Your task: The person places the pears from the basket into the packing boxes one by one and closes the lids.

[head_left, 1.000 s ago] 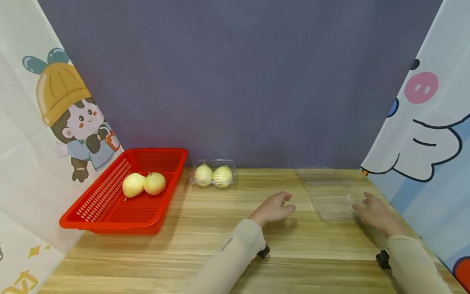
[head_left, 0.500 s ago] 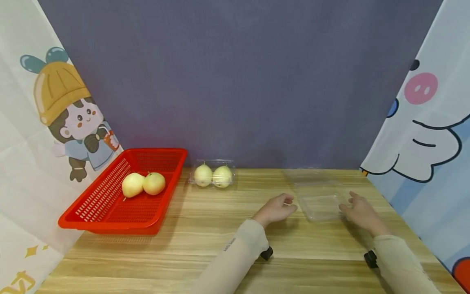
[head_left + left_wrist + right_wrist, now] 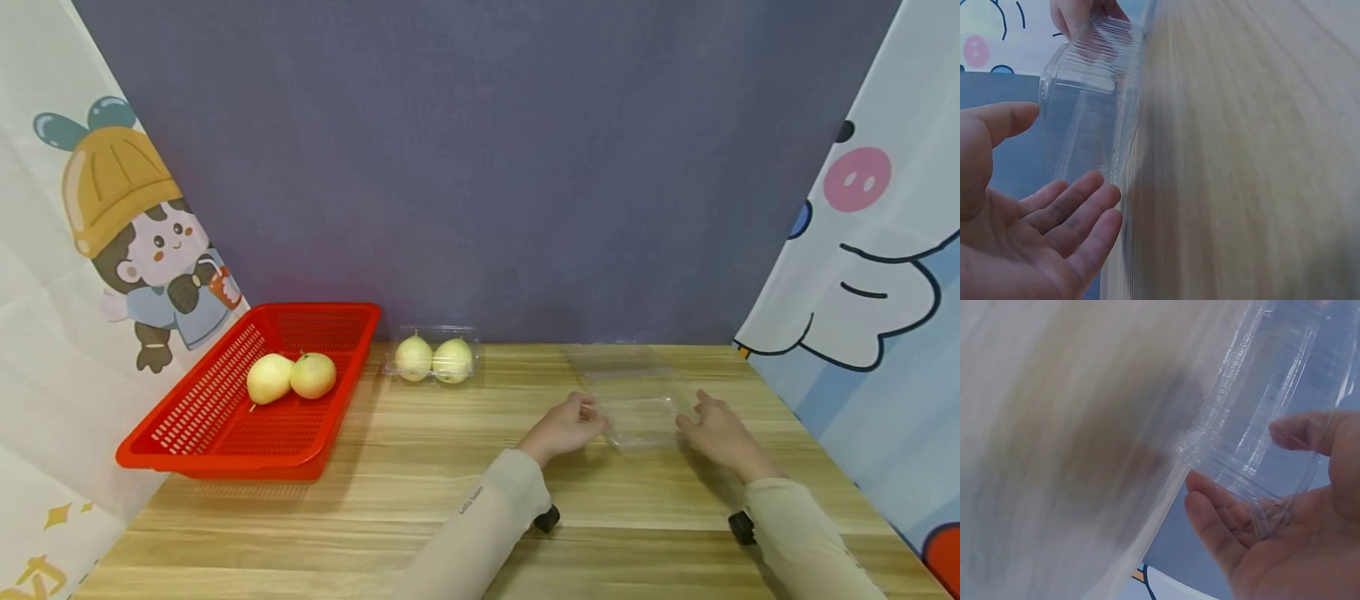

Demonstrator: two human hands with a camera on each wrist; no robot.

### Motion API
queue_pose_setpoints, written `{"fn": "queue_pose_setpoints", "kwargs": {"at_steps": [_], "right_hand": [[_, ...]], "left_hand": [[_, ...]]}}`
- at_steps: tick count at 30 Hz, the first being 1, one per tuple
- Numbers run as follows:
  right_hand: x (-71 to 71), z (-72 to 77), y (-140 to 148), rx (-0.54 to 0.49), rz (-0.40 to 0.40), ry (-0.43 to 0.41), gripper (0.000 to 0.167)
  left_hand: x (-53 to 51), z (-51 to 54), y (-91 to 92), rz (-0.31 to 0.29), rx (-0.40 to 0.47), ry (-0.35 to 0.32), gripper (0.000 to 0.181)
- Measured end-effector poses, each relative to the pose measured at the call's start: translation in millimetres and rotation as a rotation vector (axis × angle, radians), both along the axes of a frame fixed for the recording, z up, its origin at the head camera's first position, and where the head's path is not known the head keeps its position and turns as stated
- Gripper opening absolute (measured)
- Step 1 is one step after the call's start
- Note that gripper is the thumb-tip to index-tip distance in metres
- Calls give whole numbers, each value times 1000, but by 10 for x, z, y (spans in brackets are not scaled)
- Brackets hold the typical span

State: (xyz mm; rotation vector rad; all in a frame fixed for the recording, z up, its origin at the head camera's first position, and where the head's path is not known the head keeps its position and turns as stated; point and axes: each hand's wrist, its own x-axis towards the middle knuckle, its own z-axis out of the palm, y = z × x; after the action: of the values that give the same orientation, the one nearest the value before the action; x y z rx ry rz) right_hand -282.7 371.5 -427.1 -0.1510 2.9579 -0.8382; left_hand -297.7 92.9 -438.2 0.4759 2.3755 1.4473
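Observation:
An open clear plastic clamshell box (image 3: 641,421) lies on the table, its lid (image 3: 618,360) folded back towards the rear. My left hand (image 3: 566,427) is at the box's left end; in the left wrist view its thumb (image 3: 1019,119) reaches the rim, with the fingers spread below. At the right end is my right hand (image 3: 720,435). The right wrist view shows its thumb (image 3: 1300,432) by the clear wall and its fingers at the box's corner, thumb and fingers well apart. Plastic glare hides the exact contact.
A closed clear box (image 3: 433,357) with two pale yellow pears (image 3: 413,358) stands at the back. To the left, a red plastic basket (image 3: 315,458) holds two more pears (image 3: 312,375). A dark cloth (image 3: 487,167) rises behind the wooden table (image 3: 360,533).
The open clamshell box has slid left across the table, and my right hand has travelled left with it. My left hand has shifted only slightly, now meeting the box's left end.

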Motion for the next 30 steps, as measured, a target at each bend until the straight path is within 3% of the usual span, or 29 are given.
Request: {"fn": "queue_pose_setpoints", "kwargs": {"at_steps": [9,30], "right_hand": [[14,2,-74,-25,2,6,73],[5,25,-200,-187,-29,-2,59]], "left_hand": [[-10,-19,-77,21,31,-9,60],[-23,20,-407,22,65,-26,57]]}}
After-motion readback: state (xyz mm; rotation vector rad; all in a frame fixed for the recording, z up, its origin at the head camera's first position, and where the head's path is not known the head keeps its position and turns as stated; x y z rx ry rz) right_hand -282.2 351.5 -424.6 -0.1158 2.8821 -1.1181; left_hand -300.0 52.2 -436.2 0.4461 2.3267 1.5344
